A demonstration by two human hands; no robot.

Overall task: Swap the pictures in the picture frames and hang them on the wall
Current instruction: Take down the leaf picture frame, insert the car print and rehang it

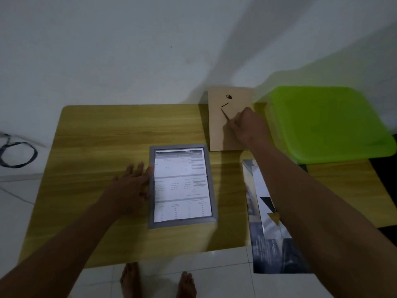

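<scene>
Looking down at a grey frame (182,223) flat on a wooden table (96,136), printed sheet (182,190) inside. Got the left hand (131,186) lying loose against the frame's left edge, fingers straight, gripping nothing. Just past the frame's far right corner, got a brown backing board (217,125) with the right hand (247,127) on it, fingers curled by a dark slit. Can't tell if actually pinching anything. Right of the frame, spotted a glossy picture (266,250) partly under the forearm, sticking out past the table's near edge. Further right of the frame, a green lid (326,123). Way off to the frame's left, black cable (17,151) on the floor.
</scene>
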